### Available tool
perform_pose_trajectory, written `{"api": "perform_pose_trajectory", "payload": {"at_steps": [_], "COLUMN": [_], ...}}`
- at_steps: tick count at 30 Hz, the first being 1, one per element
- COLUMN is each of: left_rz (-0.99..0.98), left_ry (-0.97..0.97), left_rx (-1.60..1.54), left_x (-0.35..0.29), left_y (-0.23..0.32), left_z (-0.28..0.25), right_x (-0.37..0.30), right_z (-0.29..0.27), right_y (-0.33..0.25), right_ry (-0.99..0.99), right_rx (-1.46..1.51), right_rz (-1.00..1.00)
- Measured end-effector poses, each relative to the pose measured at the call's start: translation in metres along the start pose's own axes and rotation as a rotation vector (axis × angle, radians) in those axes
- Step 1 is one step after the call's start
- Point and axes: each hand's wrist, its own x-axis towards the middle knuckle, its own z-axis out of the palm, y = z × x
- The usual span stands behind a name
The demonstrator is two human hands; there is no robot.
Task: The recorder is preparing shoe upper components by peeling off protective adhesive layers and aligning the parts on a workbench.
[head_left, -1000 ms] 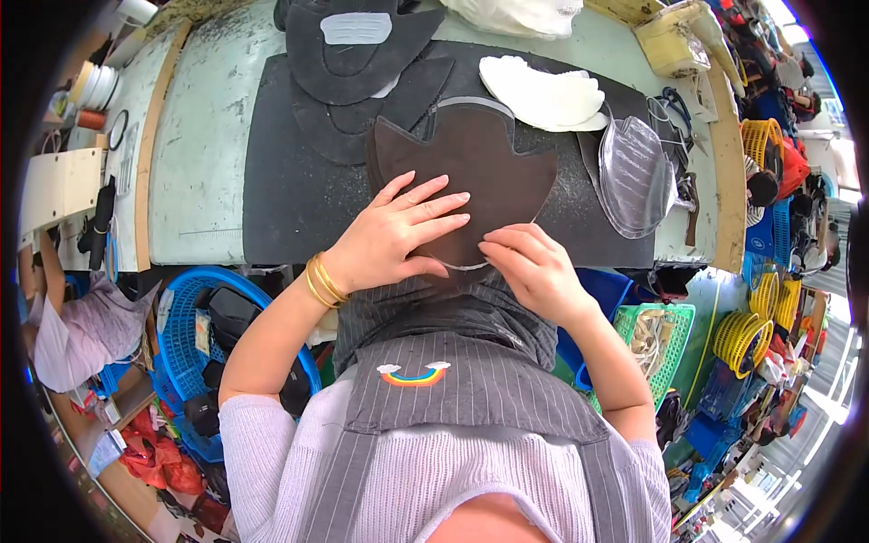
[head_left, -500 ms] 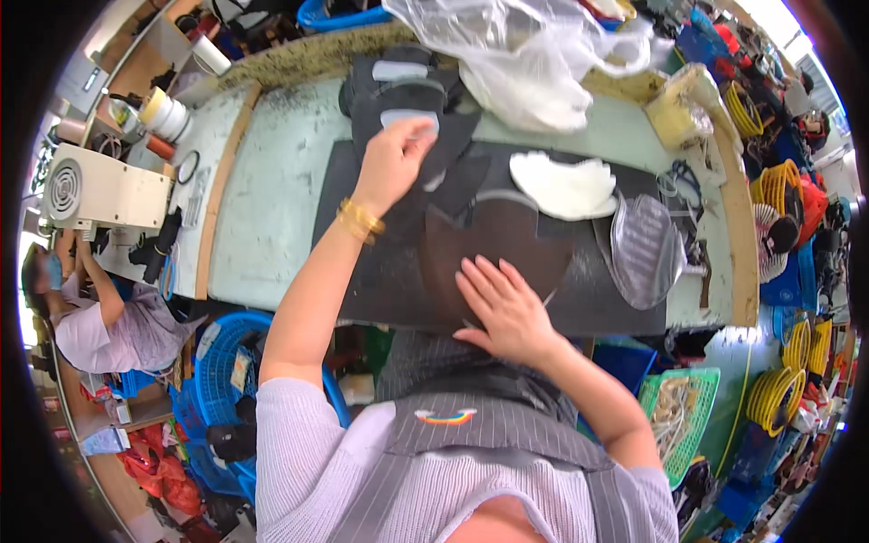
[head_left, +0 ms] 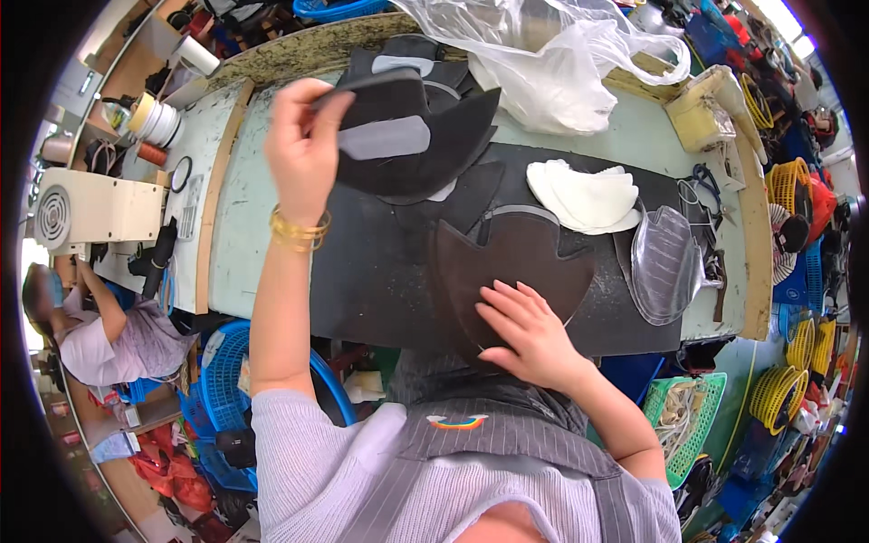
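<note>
My left hand [head_left: 306, 136] pinches the left edge of a black shoe-upper-like piece [head_left: 448, 149], which is partly lifted and tilted over a pile of similar black pieces [head_left: 407, 45]. A pale grey strip [head_left: 385, 138] lies across the raised piece. Fingers stretched, my right hand [head_left: 529, 330] rests flat on a dark brown notched piece [head_left: 516, 258]. That brown piece lies on the black mat [head_left: 380, 271] near the table's front edge, with a grey band along its top notch. Beyond it is a stack of white shaped pieces [head_left: 579, 195].
Clear curved plastic pieces [head_left: 665, 262] lie at the mat's right, near scissors [head_left: 711, 185]. A clear plastic bag [head_left: 552, 81] sits at the back. Wooden borders edge the table. A person [head_left: 122, 335] works beside a beige machine [head_left: 100, 208] at left. Baskets flank me below.
My left hand has moved left and toward me, raising the edge of a black piece from the pile. My right hand still lies flat on the brown piece.
</note>
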Motion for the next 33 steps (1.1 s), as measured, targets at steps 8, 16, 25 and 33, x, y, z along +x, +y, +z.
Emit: {"api": "perform_pose_trajectory", "payload": {"at_steps": [8,16,25,33], "left_rz": [-0.293,-0.434,-0.356,-0.395], "left_ry": [-0.357,-0.579,-0.569,-0.576], "left_rx": [-0.219,0.021,0.074,0.059], "left_x": [-0.036,-0.140,-0.148,-0.145], "left_y": [0.102,0.043,0.041,0.044], "left_z": [0.032,0.106,0.108,0.109], "right_x": [-0.025,-0.026,0.013,0.004], "right_z": [-0.071,-0.002,0.009,0.003], "right_y": [-0.034,0.041,0.047,0.061], "right_ry": [1.074,0.652,0.556,0.547], "right_rx": [0.234,0.481,0.086,0.225], "right_rz": [-0.023,0.545,0.669,0.599]}}
